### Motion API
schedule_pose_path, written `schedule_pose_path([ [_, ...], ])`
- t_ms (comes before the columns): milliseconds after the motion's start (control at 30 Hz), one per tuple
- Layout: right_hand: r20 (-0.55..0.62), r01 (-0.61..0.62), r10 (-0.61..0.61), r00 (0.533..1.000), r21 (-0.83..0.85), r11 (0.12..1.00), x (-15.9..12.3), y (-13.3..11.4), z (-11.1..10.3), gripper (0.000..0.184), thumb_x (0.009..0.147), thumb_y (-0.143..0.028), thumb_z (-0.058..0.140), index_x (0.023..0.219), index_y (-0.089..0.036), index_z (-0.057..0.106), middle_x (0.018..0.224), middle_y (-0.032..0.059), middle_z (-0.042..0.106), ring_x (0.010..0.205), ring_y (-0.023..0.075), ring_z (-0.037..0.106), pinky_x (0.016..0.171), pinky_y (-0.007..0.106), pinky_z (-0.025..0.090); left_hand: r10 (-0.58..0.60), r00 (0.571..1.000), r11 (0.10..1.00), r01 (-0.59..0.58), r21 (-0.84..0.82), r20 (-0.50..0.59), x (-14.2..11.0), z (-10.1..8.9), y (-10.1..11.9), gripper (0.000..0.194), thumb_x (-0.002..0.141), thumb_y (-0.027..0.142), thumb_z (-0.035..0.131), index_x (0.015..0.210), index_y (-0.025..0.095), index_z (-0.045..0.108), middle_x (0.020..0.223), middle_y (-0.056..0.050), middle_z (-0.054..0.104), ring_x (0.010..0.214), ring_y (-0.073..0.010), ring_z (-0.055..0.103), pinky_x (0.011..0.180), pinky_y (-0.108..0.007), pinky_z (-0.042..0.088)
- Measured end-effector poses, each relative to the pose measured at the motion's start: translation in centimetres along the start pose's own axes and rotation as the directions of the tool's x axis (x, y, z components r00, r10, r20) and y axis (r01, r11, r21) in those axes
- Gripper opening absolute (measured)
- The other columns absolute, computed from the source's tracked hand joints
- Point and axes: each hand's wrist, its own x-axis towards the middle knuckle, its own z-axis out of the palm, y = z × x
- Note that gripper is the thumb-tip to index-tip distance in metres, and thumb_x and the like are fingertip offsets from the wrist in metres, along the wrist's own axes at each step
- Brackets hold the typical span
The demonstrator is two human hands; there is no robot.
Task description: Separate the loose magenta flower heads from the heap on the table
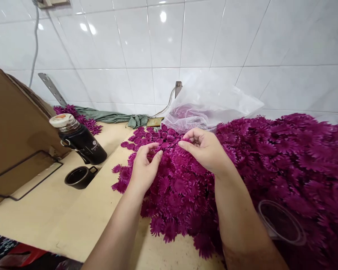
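Observation:
A heap of magenta artificial flowers (180,187) spreads under and between my hands. My right hand (204,150) is closed, thumb and forefinger pinching a small magenta flower piece (187,140) above the heap. To its left, my left hand (146,163) hovers over the heap's edge with fingers curved and the thumb tip a little apart from the forefinger. Nothing is plainly seen between them, though magenta shows behind. Loose flat flower layers (141,138) lie just beyond my left hand. A much larger pile of the same flowers (293,157) fills the right side.
Behind the heap slumps a translucent plastic bag (208,101) against the tiled wall. On the left stand a black thermos (86,140), a black cup (79,177), a wire frame (36,183) and a cardboard box (17,127). A clear plastic ring-shaped rim (281,223) rests among flowers at right.

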Motion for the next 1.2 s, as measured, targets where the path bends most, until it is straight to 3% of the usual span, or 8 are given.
schedule_pose_path([
  [100, -0.006, -0.016, 0.016, 1.0, -0.042, 0.999, 0.2, 0.4, 0.8, 0.017, 0.069, -0.025, 0.063, 0.06, -0.018, 0.05, 0.048, -0.0059, 0.044, 0.047, 0.0075, 0.037, 0.046, 0.023, 0.03, -0.028, 0.984, 0.987, 0.055, -0.151, 0.175, -0.5, 0.7, 1.5, 0.021, 0.069, 0.031, 0.068, 0.085, 0.018, 0.07, 0.087, -0.005, 0.069, 0.082, -0.0179, 0.059, 0.077, -0.028, 0.044],
  [200, 0.01, -0.063, 0.063, 0.998, -0.004, 0.998, 0.5, 0.7, 1.2, 0.023, 0.065, -0.031, 0.066, 0.058, -0.018, 0.048, 0.047, -0.0065, 0.043, 0.046, 0.007, 0.036, 0.045, 0.023, 0.028, -0.037, 0.961, 0.952, 0.117, -0.283, 0.273, -0.8, 1.7, 2.5, 0.02, 0.066, 0.03, 0.071, 0.082, 0.017, 0.07, 0.082, -0.003, 0.069, 0.078, -0.0155, 0.059, 0.075, -0.026, 0.045],
  [333, 0.07, -0.166, 0.157, 0.985, 0.139, 0.976, 0.7, 0.9, 1.7, 0.036, 0.061, -0.045, 0.069, 0.058, -0.018, 0.046, 0.048, -0.0075, 0.041, 0.047, 0.0061, 0.034, 0.044, 0.021, 0.027, -0.081, 0.964, 0.889, 0.185, -0.42, 0.253, -0.6, 2.7, 2.4, 0.02, 0.058, 0.027, 0.077, 0.072, 0.016, 0.066, 0.069, 0.001, 0.065, 0.068, -0.0109, 0.056, 0.07, -0.023, 0.045],
  [500, 0.243, -0.194, 0.144, 0.959, 0.197, 0.961, 0.6, 1.2, 1.6, 0.032, 0.071, -0.047, 0.06, 0.069, -0.017, 0.05, 0.057, -0.0044, 0.049, 0.052, 0.0079, 0.041, 0.049, 0.023, 0.032, -0.15, 0.969, 0.804, 0.234, -0.547, 0.195, -0.1, 2.6, 1.3, 0.026, 0.053, 0.027, 0.079, 0.068, 0.016, 0.061, 0.065, 0.004, 0.062, 0.063, -0.008, 0.054, 0.065, -0.02, 0.043],
  [767, 0.403, -0.07, 0.019, 0.915, 0.114, 0.991, 0.3, 1.5, 1.5, 0.02, 0.076, -0.033, 0.058, 0.071, -0.017, 0.047, 0.069, -0.0031, 0.046, 0.063, 0.0101, 0.041, 0.058, 0.025, 0.035, -0.15, 0.966, 0.863, 0.233, -0.448, 0.212, 0.0, 2.4, 1.2, 0.034, 0.059, 0.039, 0.075, 0.056, 0.016, 0.05, 0.054, 0.007, 0.044, 0.053, -0.0065, 0.036, 0.053, -0.019, 0.032],
  [1033, 0.385, -0.083, 0.057, 0.921, 0.053, 0.995, 0.3, 1.5, 1.6, 0.025, 0.077, -0.04, 0.057, 0.071, -0.018, 0.049, 0.063, -0.0046, 0.04, 0.059, 0.0097, 0.037, 0.055, 0.025, 0.032, -0.138, 0.951, 0.87, 0.249, -0.425, 0.275, 0.4, 2.4, 0.6, 0.037, 0.06, 0.047, 0.071, 0.056, 0.018, 0.048, 0.055, 0.006, 0.043, 0.058, -0.0099, 0.039, 0.06, -0.022, 0.034],
  [1200, 0.345, -0.109, 0.076, 0.936, 0.077, 0.991, 0.4, 1.8, 1.9, 0.02, 0.075, -0.035, 0.057, 0.07, -0.017, 0.051, 0.062, -0.0039, 0.045, 0.059, 0.0103, 0.041, 0.058, 0.025, 0.036, -0.05, 0.978, 0.953, 0.108, -0.282, 0.203, 0.9, 2.5, 0.2, 0.035, 0.068, 0.044, 0.063, 0.053, 0.02, 0.044, 0.053, 0.006, 0.04, 0.056, -0.0111, 0.037, 0.057, -0.024, 0.03],
])
